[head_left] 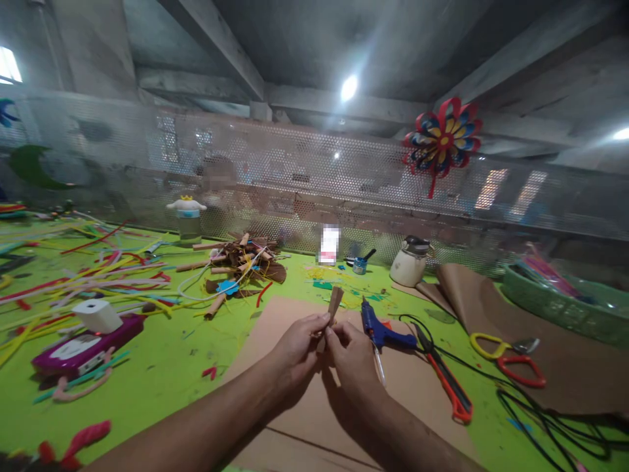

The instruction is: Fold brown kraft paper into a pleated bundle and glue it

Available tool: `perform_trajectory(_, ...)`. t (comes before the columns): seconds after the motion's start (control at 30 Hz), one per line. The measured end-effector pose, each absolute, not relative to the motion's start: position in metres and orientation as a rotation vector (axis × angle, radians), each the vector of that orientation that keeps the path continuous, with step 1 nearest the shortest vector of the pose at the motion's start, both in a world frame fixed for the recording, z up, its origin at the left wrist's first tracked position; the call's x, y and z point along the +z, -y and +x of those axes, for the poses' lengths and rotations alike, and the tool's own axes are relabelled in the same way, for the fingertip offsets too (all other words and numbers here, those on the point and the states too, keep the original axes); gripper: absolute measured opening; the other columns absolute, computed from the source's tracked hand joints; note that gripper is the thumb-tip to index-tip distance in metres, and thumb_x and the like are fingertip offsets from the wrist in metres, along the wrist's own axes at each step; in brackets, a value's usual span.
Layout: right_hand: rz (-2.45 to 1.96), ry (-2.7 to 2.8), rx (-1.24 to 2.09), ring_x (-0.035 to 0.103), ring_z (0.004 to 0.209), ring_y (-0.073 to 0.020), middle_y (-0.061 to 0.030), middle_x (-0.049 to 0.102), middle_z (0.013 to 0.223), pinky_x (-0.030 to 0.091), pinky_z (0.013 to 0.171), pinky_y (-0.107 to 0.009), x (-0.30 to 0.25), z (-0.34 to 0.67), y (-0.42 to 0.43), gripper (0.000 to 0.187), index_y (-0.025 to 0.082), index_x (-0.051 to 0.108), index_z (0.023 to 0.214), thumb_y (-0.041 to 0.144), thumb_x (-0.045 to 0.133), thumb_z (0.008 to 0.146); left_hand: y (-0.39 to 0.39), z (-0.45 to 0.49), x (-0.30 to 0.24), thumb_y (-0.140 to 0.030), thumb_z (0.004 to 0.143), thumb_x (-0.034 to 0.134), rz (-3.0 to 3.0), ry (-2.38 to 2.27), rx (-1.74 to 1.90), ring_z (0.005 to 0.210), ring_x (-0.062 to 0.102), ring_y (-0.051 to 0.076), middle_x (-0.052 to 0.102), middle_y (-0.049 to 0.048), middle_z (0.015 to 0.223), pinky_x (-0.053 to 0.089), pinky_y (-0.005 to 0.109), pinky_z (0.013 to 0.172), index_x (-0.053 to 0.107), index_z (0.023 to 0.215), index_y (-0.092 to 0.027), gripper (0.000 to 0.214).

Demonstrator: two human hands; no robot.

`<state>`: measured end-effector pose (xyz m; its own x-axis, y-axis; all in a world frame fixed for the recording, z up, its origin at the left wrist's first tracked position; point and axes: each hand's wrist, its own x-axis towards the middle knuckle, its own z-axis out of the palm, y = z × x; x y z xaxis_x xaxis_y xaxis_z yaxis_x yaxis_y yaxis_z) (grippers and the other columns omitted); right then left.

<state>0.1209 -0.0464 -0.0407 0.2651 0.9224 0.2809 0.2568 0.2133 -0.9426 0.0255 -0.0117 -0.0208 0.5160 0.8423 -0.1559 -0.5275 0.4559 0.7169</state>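
Note:
Between my two hands a narrow folded strip of brown paper (336, 301) stands up above the cardboard sheet (275, 328). My left hand (299, 344) pinches it from the left, its lower end hidden by the fingers. From the right, my right hand (351, 354) grips the same strip with thumb and fingers closed. Just right of my right hand lies a blue glue gun (386, 333), nozzle pointing away. A red-and-black utility knife (447, 383) rests farther right on the cardboard's edge.
Scissors (508, 354) lie on brown paper (570, 367) at right, near black cables (535, 419). Rolled brown paper pieces (246, 259) pile up at back left. A purple power strip (88, 347) and pipe cleaners (98, 285) cover the left. A white jug (409, 262) stands behind.

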Motion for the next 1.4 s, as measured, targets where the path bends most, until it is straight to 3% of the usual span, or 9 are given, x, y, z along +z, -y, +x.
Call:
perform_trajectory(0.17, -1.285, 1.320, 0.586, 0.053, 0.060, -0.0165, -0.0030, 0.060, 0.062, 0.040, 0.058, -0.029, -0.031, 0.132, 0.044, 0.024, 0.018, 0.059, 0.064, 0.037, 0.054, 0.078, 0.004, 0.026, -0.028, -0.025, 0.080, 0.055, 0.688, -0.481, 0.873, 0.051, 0.052, 0.012, 0.056, 0.0033, 0.060, 0.041, 0.023, 0.053, 0.055, 0.072, -0.012, 0.015)
perform_trajectory(0.4, -1.264, 1.180, 0.496, 0.051, 0.064, -0.0176, -0.0018, 0.057, 0.063, 0.040, 0.062, -0.030, -0.018, 0.161, 0.030, 0.026, 0.018, 0.059, 0.067, 0.043, 0.058, 0.074, 0.007, 0.024, -0.022, -0.024, 0.086, 0.044, 0.692, -0.479, 0.800, 0.041, 0.042, 0.009, 0.041, -0.0022, 0.045, 0.034, 0.020, 0.047, 0.052, 0.070, -0.013, 0.021)
perform_trajectory(0.6, -1.160, 1.149, 0.773, 0.051, 0.066, -0.0171, -0.0029, 0.058, 0.068, 0.040, 0.058, -0.028, -0.008, 0.166, 0.030, 0.038, 0.016, 0.062, 0.076, 0.054, 0.058, 0.072, 0.017, 0.023, -0.015, -0.030, 0.085, 0.047, 0.695, -0.441, 0.698, 0.049, 0.051, 0.014, 0.052, 0.0032, 0.050, 0.040, 0.024, 0.056, 0.052, 0.070, -0.014, 0.023)
perform_trajectory(0.77, -0.970, 1.220, 0.898, 0.049, 0.062, -0.0135, -0.0013, 0.054, 0.066, 0.040, 0.056, -0.025, 0.001, 0.165, 0.038, 0.037, 0.016, 0.062, 0.075, 0.053, 0.057, 0.076, 0.020, 0.024, -0.014, -0.030, 0.084, 0.049, 0.754, -0.430, 0.670, 0.053, 0.055, 0.016, 0.057, 0.0048, 0.056, 0.040, 0.025, 0.054, 0.055, 0.073, -0.014, 0.020)
perform_trajectory(1.13, -0.982, 1.194, 0.913, 0.044, 0.048, -0.0095, 0.0032, 0.053, 0.059, 0.034, 0.045, -0.024, 0.000, 0.165, 0.036, 0.039, 0.015, 0.060, 0.096, 0.042, 0.066, 0.070, 0.028, 0.023, -0.016, -0.034, 0.085, 0.050, 0.900, -0.408, 0.692, 0.054, 0.059, 0.018, 0.059, 0.0051, 0.056, 0.044, 0.027, 0.055, 0.059, 0.089, -0.012, 0.024)
perform_trajectory(1.4, -1.016, 1.086, 0.841, 0.044, 0.045, -0.0095, 0.0042, 0.051, 0.053, 0.032, 0.043, -0.023, 0.006, 0.174, 0.034, 0.041, 0.013, 0.061, 0.091, 0.042, 0.070, 0.064, 0.021, 0.018, -0.017, -0.030, 0.084, 0.050, 0.868, -0.407, 0.575, 0.061, 0.061, 0.017, 0.063, 0.0078, 0.065, 0.044, 0.026, 0.059, 0.058, 0.088, -0.012, 0.020)
